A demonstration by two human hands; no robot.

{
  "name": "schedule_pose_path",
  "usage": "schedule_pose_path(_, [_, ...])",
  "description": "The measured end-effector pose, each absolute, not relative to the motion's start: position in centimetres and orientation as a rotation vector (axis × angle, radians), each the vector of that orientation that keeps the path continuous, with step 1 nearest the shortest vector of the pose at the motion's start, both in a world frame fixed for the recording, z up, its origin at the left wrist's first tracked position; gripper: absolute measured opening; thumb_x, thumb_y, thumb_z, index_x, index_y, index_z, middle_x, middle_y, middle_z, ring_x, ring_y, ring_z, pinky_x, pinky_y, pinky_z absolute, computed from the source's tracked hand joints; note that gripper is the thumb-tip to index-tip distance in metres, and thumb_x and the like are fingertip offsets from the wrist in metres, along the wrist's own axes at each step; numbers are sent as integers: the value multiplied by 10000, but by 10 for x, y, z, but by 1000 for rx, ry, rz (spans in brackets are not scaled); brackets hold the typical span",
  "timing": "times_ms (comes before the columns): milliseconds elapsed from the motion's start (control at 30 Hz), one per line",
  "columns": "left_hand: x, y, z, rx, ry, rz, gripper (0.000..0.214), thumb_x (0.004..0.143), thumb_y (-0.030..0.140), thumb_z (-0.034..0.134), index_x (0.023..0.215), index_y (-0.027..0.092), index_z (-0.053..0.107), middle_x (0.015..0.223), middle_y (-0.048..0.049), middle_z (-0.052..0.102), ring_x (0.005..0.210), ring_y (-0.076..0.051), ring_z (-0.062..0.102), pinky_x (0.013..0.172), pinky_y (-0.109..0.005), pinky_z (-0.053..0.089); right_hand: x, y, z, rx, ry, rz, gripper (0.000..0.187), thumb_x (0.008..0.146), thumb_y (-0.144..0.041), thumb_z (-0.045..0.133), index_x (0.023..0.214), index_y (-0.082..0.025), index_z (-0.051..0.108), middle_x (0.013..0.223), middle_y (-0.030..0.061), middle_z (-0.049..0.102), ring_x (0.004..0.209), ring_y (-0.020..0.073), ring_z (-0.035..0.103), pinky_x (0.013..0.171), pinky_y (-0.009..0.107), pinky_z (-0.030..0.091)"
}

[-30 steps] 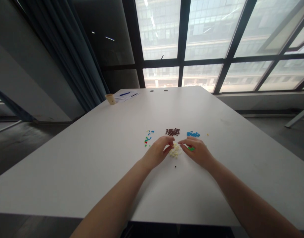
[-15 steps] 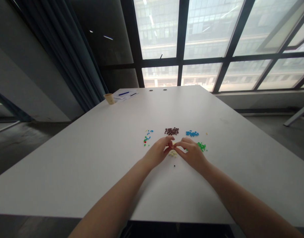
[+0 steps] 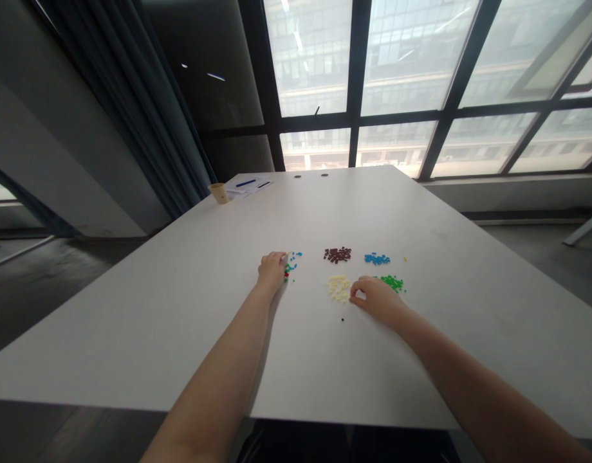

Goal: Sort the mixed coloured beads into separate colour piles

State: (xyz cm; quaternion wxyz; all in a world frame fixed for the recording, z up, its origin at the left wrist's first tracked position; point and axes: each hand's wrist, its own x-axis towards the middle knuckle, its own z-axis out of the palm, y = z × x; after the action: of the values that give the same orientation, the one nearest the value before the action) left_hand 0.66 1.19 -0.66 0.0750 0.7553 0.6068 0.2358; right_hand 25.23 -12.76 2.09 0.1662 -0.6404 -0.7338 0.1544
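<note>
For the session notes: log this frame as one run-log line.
left hand: at mixed-colour pieces | right hand: beside cream pieces | surface: white table

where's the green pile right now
In the head view, the green pile sits just beyond the right hand, right of the cream pile and below the blue pile.

My white table point(image 3: 132, 321) carries tiny pieces in a brown pile point(image 3: 337, 254), a blue pile point(image 3: 377, 259), a green pile point(image 3: 391, 283) and a cream pile point(image 3: 339, 288), with a loose colored scatter point(image 3: 292, 260) to the left and one dark piece point(image 3: 343, 319) nearer me. A paper cup point(image 3: 219, 193) stands far off beside papers point(image 3: 251, 184) with a pen point(image 3: 246, 182) on them.
</note>
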Motion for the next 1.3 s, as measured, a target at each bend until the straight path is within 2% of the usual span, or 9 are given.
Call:
schedule_pose_path(100, [9,12,-11,2300,1915,513,387,839,183,339,1166,270,527,1266,-42,490,1101,-258,420,854,-416,392,253,-125,24,-1830,-2030,382,170,759,-302,517,687,-194,626,773,46,627,737,158,542,670,262,359])
schedule_pose_path(200, [10,11,-11,2339,1925,434,419,826,156,343,1184,302,506,1289,-13,472,1119,-248,407,860,-418,384,261,-123,33,-1858,-1933,306,215,767,-349,495,661,-197,602,709,34,610,669,148,519,623,254,346])
schedule_pose_path(433, [7,12,-7,2331,1985,612,277,824,178,369,975,195,601,1061,-72,603,1006,-221,497,797,-342,405,284,-120,40,-1933,-1777,275,228,746,-377,487,631,-197,567,612,18,570,595,146,486,574,251,321])
schedule_pose_path(533, [5,14,-8,2306,1973,696,272,814,201,398,971,188,619,1011,-78,615,978,-215,517,799,-324,405,285,-119,38,-1929,-1770,280,225,738,-374,490,620,-197,560,622,22,577,607,150,489,580,252,322])
schedule_pose_path(700, [1,20,-12,2272,1910,695,245,781,184,430,800,181,674,897,-83,631,879,-201,553,781,-305,409,282,-119,37,-1909,-1787,300,233,744,-379,479,626,-199,568,641,24,579,619,151,487,585,252,318])
schedule_pose_path(900, [2,19,-11,2228,1927,750,200,776,165,417,766,170,617,885,-97,612,886,-214,541,756,-311,410,283,-118,35,-1931,-1799,307,225,744,-369,481,621,-198,560,588,12,536,587,144,470,563,247,304])
schedule_pose_path(1033, [5,17,-10,2132,1827,846,134,770,160,432,735,190,558,845,-70,594,838,-196,527,725,-301,394,285,-116,32,-1938,-1803,302,230,744,-373,477,619,-197,558,576,9,525,578,143,462,558,247,300])
schedule_pose_path(1167, [11,16,-7,1699,1536,1051,87,751,165,485,668,189,490,714,-25,538,724,-148,498,643,-247,375,286,-116,31,-1927,-1814,308,232,746,-371,474,619,-195,556,574,6,521,566,138,453,554,246,298])
schedule_pose_path(1300, [16,9,6,1345,1245,1041,130,788,288,486,706,187,473,715,-7,531,607,-97,479,521,-192,347,285,-117,32,-1910,-1823,302,231,748,-367,474,615,-195,552,584,8,534,576,138,460,566,247,303])
